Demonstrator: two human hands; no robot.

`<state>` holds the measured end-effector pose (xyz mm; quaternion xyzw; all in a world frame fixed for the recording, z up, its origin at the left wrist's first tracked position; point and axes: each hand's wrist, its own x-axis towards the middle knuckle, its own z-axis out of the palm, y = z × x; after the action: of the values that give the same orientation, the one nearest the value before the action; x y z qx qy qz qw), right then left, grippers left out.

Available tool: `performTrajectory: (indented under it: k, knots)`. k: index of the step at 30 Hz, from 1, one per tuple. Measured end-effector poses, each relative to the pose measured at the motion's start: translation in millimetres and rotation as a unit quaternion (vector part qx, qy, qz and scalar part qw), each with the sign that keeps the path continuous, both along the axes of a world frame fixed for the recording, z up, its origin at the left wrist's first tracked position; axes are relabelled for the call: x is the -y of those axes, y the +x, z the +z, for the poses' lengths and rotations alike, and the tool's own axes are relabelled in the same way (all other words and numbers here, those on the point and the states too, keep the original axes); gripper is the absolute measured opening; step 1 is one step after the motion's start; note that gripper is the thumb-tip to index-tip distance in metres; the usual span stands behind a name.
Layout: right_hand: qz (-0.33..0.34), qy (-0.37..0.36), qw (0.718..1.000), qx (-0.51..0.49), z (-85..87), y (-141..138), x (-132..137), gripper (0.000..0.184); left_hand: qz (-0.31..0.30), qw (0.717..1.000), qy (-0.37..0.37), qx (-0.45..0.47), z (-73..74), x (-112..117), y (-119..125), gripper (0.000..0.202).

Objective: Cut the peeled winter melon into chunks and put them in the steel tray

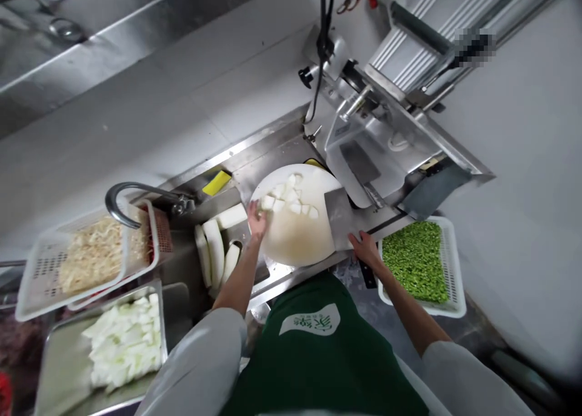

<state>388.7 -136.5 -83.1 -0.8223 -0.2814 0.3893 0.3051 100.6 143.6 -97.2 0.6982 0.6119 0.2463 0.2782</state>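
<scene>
My right hand (pixel 365 250) grips a cleaver, its wide grey blade (pixel 340 219) lying over the right side of a round white cutting board (pixel 295 240). On the board's upper half lies a loose group of white vegetable chunks (pixel 291 194). My left hand (pixel 257 220) is at the board's left edge, close to the chunks; its fingers look apart and I see nothing held in them. Long pale peeled pieces of the vegetable (pixel 214 246) rest in the sink, left of my left forearm.
A curved faucet (pixel 131 188) and a yellow block (pixel 217 183) are at the back. Left are a white basket (pixel 34 282) of pale shreds and a metal tray (pixel 63 367) of white pieces. Right stand a slicing machine (pixel 386 119) and a basket (pixel 454 276) of chopped greens. A second cleaver (pixel 359 161) lies there.
</scene>
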Motion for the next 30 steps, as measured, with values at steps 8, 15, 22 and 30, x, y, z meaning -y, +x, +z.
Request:
performTrajectory:
  k: [8, 15, 22, 30]
  knots:
    - [0.017, -0.031, 0.996, 0.085, 3.7, 39, -45, 0.029, -0.081, 0.996, 0.018, 0.013, -11.9, 32, 15, 0.055]
    - [0.071, -0.023, 0.992, 0.100, 3.0, 63, -114, 0.029, -0.109, 0.993, 0.045, -0.029, 14.6, -28, 34, 0.055]
    - [0.191, 0.017, 0.981, 0.042, -1.3, 67, -166, 0.026, -0.306, 0.950, 0.003, -0.067, 16.9, -65, 42, 0.062]
    - [0.233, -0.008, 0.971, 0.048, -20.7, 7, -151, 0.023, -0.158, 0.982, 0.075, -0.064, -13.0, 37, 31, 0.093]
